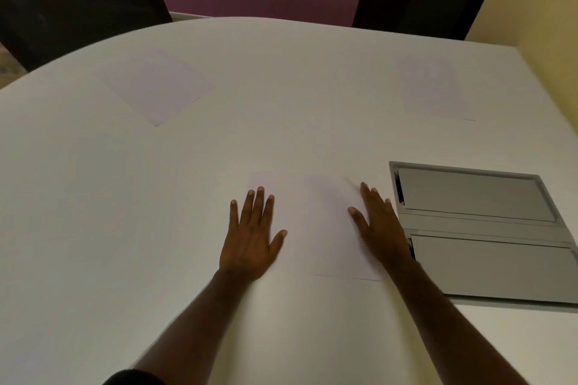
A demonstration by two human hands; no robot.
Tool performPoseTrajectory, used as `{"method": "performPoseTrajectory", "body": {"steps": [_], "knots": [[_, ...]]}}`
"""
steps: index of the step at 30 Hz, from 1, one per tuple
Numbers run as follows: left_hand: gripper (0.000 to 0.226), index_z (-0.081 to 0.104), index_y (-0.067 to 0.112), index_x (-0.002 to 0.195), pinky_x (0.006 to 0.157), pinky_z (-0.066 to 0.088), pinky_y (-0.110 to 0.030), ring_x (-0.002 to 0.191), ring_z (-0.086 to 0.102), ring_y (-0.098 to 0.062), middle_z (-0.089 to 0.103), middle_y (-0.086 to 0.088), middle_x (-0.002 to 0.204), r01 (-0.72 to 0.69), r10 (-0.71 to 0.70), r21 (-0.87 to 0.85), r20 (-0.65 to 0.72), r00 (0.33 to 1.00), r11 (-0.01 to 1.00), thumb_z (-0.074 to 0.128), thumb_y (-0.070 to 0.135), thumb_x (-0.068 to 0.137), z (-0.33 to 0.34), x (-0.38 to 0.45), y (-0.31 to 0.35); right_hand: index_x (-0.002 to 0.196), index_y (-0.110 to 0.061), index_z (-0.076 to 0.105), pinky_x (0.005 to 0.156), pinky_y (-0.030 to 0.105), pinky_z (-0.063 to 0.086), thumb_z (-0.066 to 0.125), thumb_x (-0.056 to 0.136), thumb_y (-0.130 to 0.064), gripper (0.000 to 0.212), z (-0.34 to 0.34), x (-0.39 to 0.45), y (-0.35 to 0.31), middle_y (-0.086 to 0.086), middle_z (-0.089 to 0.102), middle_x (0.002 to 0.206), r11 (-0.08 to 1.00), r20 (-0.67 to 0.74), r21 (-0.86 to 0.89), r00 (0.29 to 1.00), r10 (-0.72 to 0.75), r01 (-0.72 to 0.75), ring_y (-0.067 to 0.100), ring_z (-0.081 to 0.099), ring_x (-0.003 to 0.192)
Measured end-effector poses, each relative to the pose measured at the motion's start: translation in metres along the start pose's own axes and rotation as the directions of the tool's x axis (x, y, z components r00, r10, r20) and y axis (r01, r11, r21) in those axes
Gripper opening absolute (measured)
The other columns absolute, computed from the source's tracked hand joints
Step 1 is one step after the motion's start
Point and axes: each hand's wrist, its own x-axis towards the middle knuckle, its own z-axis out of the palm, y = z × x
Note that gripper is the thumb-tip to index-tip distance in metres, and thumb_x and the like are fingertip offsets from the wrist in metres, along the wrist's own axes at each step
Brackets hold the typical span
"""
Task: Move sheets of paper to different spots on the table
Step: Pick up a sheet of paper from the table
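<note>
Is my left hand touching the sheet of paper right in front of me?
Touching: the head view shows the left hand lying flat on the near sheet.

a white table (93,197) with a rounded far edge carries three pale sheets: one turned askew far left (159,87), one far right (433,86), one near the middle (316,222); a grey hatch panel (481,228) sits flush at right

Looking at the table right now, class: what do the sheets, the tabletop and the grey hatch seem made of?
Sheets: thin matte paper, lying flat with faint edges.
Tabletop: smooth off-white, probably laminate; soft sheen, no grain.
Grey hatch: likely brushed metal or plastic; satin grey panels in a frame.
</note>
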Motion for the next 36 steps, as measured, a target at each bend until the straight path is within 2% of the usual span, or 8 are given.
{"method": "performPoseTrajectory", "body": {"steps": [5,11,15,21,25,28,30,36], "knots": [[0.076,0.008,0.014,0.162,0.124,0.010,-0.060,0.158,-0.003,-0.028,-0.002,-0.010,0.171,0.005,-0.005,-0.014,0.004,1.000,1.000,0.020,0.059,0.103,-0.001,0.000,-0.001,0.160,-0.032,0.020,0.106,0.036,0.040,0.061,0.088,-0.058,0.087,-0.033,-0.018,-0.022,0.001,0.053,0.146,0.886,0.085,0.420,0.980,0.178,-0.197,0.025,0.051,0.135],[0.076,0.007,0.014,0.162,0.124,0.009,-0.059,0.158,-0.004,-0.027,-0.003,-0.009,0.171,0.008,-0.008,-0.023,-0.009,1.000,1.000,0.018,0.060,0.102,-0.001,0.000,-0.001,0.137,-0.015,0.060,0.093,0.039,0.059,0.085,0.062,-0.053,0.088,-0.028,-0.096,-0.027,0.011,0.069,0.131,-0.044,0.269,0.961,0.897,0.350,-0.271,0.026,0.068,0.118],[0.076,0.008,0.015,0.163,0.125,0.007,-0.058,0.158,-0.004,-0.026,-0.002,-0.008,0.171,0.008,-0.008,-0.028,-0.018,1.000,1.000,0.019,0.060,0.102,-0.001,0.000,0.000,0.138,-0.009,0.056,0.094,0.039,0.057,0.076,0.072,-0.031,0.072,0.021,-0.125,-0.052,0.013,0.066,0.134,-0.312,0.270,0.943,0.814,0.515,-0.115,0.025,0.069,0.116],[0.078,0.002,0.016,0.162,0.125,0.001,-0.057,0.157,-0.009,-0.026,-0.007,-0.008,0.170,-0.005,0.006,-0.022,0.037,0.999,1.000,0.011,0.064,0.101,-0.003,-0.001,-0.003,0.115,-0.005,0.068,0.074,0.029,0.063,0.073,0.087,-0.004,0.028,0.053,-0.097,-0.110,0.007,0.072,0.112,0.091,0.010,0.989,0.657,0.754,-0.120,0.028,0.070,0.106],[0.098,-0.003,0.021,0.162,0.125,-0.013,-0.049,0.154,-0.020,-0.019,-0.016,-0.002,0.168,0.029,-0.002,-0.238,0.109,0.994,0.971,-0.009,0.082,0.086,-0.020,0.003,-0.005,0.078,-0.009,0.066,0.068,0.031,0.063,0.076,0.087,-0.012,0.014,0.010,-0.082,-0.128,-0.003,0.068,0.081,0.369,-0.168,0.917,0.691,0.703,-0.152,0.018,0.071,0.078],[0.082,0.016,0.023,0.161,0.127,-0.009,-0.042,0.155,-0.005,-0.010,0.002,0.002,0.170,0.206,-0.172,-0.663,0.117,0.978,0.720,0.021,0.074,0.096,-0.061,0.009,0.000,0.082,0.014,0.064,0.071,0.047,0.063,0.079,0.084,-0.011,0.030,-0.047,-0.097,-0.137,0.003,0.070,0.065,0.471,-0.248,0.879,0.773,0.583,-0.074,0.023,0.070,0.065],[0.058,0.030,0.027,0.157,0.129,0.009,-0.041,0.153,0.018,-0.006,0.024,0.005,0.167,0.210,-0.233,-0.869,0.113,0.966,0.448,0.043,0.048,0.104,-0.103,0.011,0.017,0.092,0.001,0.072,0.062,0.038,0.062,0.078,0.083,-0.005,0.012,-0.095,-0.124,-0.145,-0.002,0.077,0.074,0.463,-0.267,0.886,0.844,0.466,0.025,0.015,0.073,0.069],[0.089,0.058,0.014,0.141,0.108,0.049,-0.035,0.126,0.062,-0.015,0.067,0.000,0.135,0.150,0.194,-0.981,0.172,0.966,0.123,0.066,0.076,0.077,-0.220,-0.015,0.111,0.092,-0.008,0.078,0.067,0.039,0.060,0.087,0.072,-0.021,0.026,-0.236,-0.237,-0.142,0.015,0.079,0.094,0.493,-0.173,0.869,0.961,0.214,0.046,0.031,0.075,0.080]]}}
